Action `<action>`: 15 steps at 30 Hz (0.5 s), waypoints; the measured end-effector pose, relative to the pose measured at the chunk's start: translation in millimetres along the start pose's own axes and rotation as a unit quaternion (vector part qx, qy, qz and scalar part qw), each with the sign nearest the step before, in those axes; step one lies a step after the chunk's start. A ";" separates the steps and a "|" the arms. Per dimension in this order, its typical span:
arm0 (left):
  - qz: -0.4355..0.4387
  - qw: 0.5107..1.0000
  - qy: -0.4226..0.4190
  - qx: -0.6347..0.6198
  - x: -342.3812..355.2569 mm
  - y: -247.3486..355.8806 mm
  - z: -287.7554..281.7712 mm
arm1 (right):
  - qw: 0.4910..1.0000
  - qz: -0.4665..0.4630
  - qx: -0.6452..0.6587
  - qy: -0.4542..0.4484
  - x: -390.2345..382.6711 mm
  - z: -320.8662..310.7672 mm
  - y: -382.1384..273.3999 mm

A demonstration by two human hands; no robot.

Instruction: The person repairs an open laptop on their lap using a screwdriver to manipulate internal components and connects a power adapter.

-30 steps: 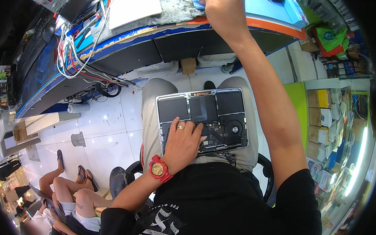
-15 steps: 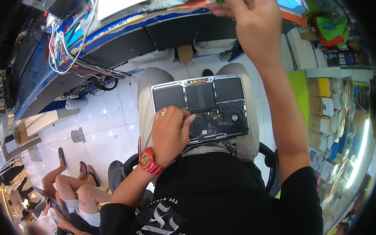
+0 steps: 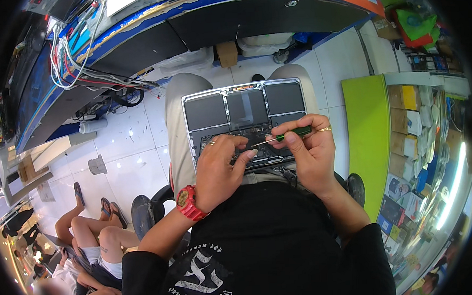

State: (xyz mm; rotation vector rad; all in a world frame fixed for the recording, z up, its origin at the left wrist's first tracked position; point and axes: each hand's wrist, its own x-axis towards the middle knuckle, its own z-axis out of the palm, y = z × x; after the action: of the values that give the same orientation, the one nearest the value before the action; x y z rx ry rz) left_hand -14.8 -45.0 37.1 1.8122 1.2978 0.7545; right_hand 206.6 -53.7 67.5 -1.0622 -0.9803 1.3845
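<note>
An opened laptop [image 3: 247,107] lies across my thighs, its inside facing up with black battery packs along the far half and the circuit board nearer me. My right hand [image 3: 312,154] is closed on a small screwdriver [image 3: 300,132] with a green handle. Its thin metal shaft points left, with the tip over the board close to my left fingertips. On the near left part of the laptop rests my left hand [image 3: 218,163], its thumb and index finger a little apart and nothing visible between them. Both hands hide part of the board and the fan.
A blue-edged workbench [image 3: 203,26] runs along the far side, with loose cables [image 3: 69,65] hanging at its left end. Clear plastic bins [image 3: 186,63] and a cardboard box [image 3: 227,54] sit underneath. A green panel [image 3: 366,135] and stocked shelves stand right. Another person sits lower left.
My right hand has come down from the bench with the green screwdriver to the laptop. My left thumb and index finger have spread apart slightly. The laptop has shifted a little.
</note>
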 end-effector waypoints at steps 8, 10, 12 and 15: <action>0.026 1.000 -0.007 0.002 0.0 0.4 1.7 | 1.000 0.005 0.012 0.016 -11.1 1.9 10.6; 0.034 0.999 -0.005 0.002 0.7 1.0 1.6 | 1.000 0.006 0.005 0.012 -11.0 1.0 10.8; 0.043 0.999 0.003 -0.001 1.5 2.3 2.2 | 1.000 0.006 0.003 0.012 -11.1 0.6 11.2; 0.044 0.999 0.004 -0.001 2.4 3.6 1.5 | 1.000 0.006 0.001 0.013 -10.8 1.0 11.2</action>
State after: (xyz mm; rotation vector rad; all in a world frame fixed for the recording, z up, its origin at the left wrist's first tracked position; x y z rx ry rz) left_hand -11.1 -43.8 39.4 1.8769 1.2279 0.8119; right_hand 202.9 -65.4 57.8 -1.0835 -0.9556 1.3785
